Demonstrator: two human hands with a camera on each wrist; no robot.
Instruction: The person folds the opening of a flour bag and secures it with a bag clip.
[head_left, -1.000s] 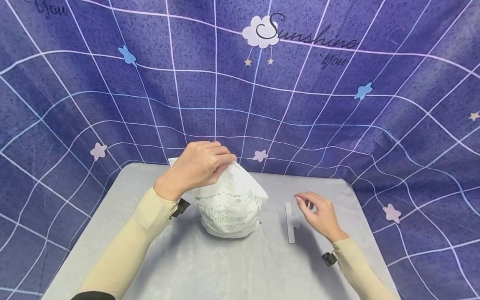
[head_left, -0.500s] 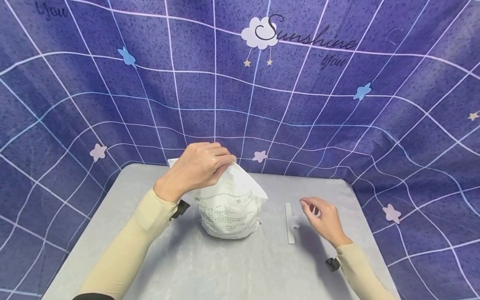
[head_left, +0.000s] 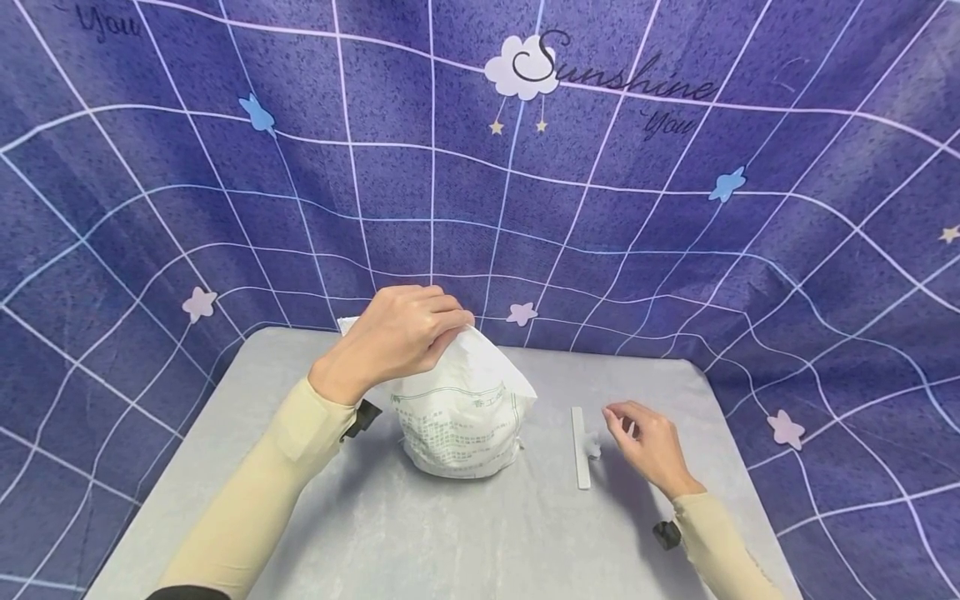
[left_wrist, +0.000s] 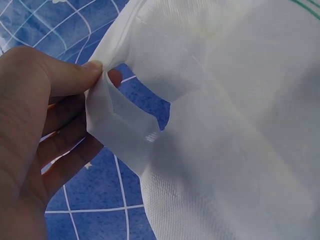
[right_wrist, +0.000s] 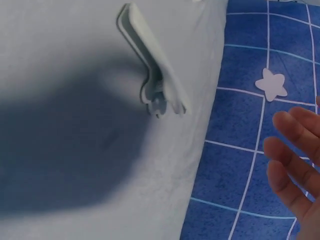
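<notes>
A plump white bag [head_left: 457, 425] printed with green text stands on the table. My left hand [head_left: 401, 333] pinches its top edge and keeps it drawn up. Thumb and fingers grip the rim beside a cut-out handle hole in the left wrist view, where the white bag [left_wrist: 225, 125] fills most of the picture. A white long-jawed clip [head_left: 581, 450] lies to the right of the bag. Just right of that clip hovers my right hand [head_left: 651, 446], fingers loosely bent and holding nothing. In the right wrist view the clip [right_wrist: 152, 60] rests apart from the fingers [right_wrist: 290, 150].
A pale grey cloth covers the table [head_left: 420, 542]. Behind and at both sides hangs a blue-purple curtain [head_left: 480, 192] with white grid lines, stars and a cloud. The table's back edge runs close behind the bag.
My right hand has drawn back a little to the right and toward me, away from the clip. The left hand and the bag have stayed in place.
</notes>
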